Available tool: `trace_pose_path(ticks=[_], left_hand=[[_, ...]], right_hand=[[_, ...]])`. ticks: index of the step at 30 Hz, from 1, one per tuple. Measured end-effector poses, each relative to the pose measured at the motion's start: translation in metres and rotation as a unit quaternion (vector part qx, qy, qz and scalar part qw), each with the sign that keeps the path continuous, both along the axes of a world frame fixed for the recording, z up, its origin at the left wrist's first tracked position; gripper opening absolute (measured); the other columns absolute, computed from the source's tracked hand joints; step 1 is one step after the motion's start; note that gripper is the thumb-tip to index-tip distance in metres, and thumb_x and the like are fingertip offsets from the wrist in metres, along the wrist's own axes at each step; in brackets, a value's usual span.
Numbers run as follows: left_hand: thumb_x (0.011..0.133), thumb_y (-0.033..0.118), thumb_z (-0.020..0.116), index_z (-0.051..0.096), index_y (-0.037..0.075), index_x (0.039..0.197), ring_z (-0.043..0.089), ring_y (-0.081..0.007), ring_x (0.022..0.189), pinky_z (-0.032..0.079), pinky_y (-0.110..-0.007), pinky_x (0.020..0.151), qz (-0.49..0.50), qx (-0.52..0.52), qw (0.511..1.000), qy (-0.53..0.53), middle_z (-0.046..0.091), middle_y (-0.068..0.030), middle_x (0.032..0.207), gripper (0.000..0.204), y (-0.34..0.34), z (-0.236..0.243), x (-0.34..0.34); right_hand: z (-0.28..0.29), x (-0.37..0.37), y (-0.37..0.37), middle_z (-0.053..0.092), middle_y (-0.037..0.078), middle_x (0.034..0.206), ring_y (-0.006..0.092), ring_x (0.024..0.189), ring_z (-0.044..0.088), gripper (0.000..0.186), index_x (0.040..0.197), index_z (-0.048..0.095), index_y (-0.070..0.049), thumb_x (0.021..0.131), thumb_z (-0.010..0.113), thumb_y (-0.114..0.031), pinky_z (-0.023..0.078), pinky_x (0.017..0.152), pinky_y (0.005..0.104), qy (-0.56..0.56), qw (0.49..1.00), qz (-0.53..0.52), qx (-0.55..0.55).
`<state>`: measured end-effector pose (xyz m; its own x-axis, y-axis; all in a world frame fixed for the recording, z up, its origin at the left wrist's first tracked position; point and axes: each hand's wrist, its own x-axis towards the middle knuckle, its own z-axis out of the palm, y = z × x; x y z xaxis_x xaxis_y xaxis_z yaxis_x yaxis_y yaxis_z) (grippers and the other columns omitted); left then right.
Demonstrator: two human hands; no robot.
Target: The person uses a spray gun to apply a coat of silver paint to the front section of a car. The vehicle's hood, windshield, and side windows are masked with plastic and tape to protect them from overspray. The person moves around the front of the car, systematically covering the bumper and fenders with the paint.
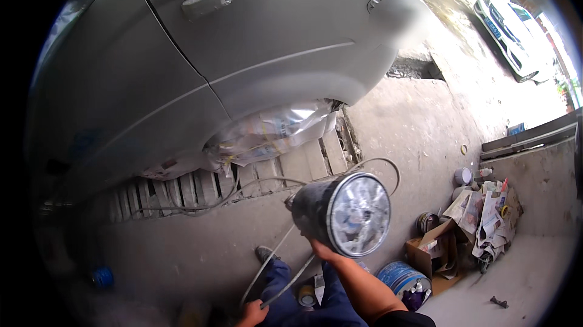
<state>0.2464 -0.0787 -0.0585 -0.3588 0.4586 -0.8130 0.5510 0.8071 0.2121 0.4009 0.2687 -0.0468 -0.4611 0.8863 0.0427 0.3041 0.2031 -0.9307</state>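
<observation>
My right hand is wrapped round the handle of a paint spray gun, and the gun's cup hides most of the fingers. The large dark cup has a round, paint-smeared lid facing up. A small part of the gun's front shows at the cup's left, toward the car. From below the gun a grey hose loops down to my left hand, which is closed on it at the lower edge. Ahead stands a matt grey car body, apart from the gun, its wheel covered with plastic sheeting.
Slatted floor covers run beneath the car, with more hose across them. At right are a cardboard box, crumpled paper and a blue paint bucket. A can stands by my feet; a white car is farther off.
</observation>
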Motion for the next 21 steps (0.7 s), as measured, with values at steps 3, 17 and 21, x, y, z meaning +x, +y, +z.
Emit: trace_pose_path(ticks=[3, 17, 21], left_hand=[[0.074, 0.039, 0.066, 0.063, 0.009, 0.08, 0.063, -0.0346, 0.076, 0.049, -0.043, 0.067, -0.037, -0.019, 0.999, 0.013, 0.063, -0.0165, 0.075, 0.031, 0.011, 0.008, -0.007], [0.074, 0.037, 0.066, 0.061, 0.007, 0.075, 0.061, -0.0386, 0.074, 0.048, -0.047, 0.067, -0.007, 0.068, 0.997, 0.023, 0.063, -0.0186, 0.072, 0.03, 0.019, -0.03, 0.004], [0.073, 0.038, 0.066, 0.063, 0.008, 0.078, 0.061, -0.0377, 0.075, 0.049, -0.046, 0.069, -0.029, 0.067, 0.997, 0.015, 0.063, -0.0172, 0.073, 0.031, -0.006, -0.041, 0.001]], right_hand=[[-0.005, -0.001, 0.005, 0.063, 0.008, 0.085, 0.0219, 0.082, 0.059, 0.014, 0.091, 0.064, -0.005, 0.079, 0.059, -0.009, 0.045, 0.076, 0.0325, 0.023, 1.0, 0.005, -0.012], [-0.033, 0.035, 0.065, 0.055, -0.001, 0.063, 0.0054, 0.051, 0.049, 0.02, 0.093, 0.058, -0.007, 0.089, 0.059, -0.027, 0.036, 0.043, 0.0195, 0.263, 0.851, -0.356, -0.283], [-0.04, 0.006, 0.009, 0.059, 0.004, 0.082, 0.0108, 0.068, 0.053, 0.027, 0.108, 0.057, -0.004, 0.089, 0.057, -0.022, 0.042, 0.059, 0.0214, 0.064, 0.991, -0.084, -0.086]])
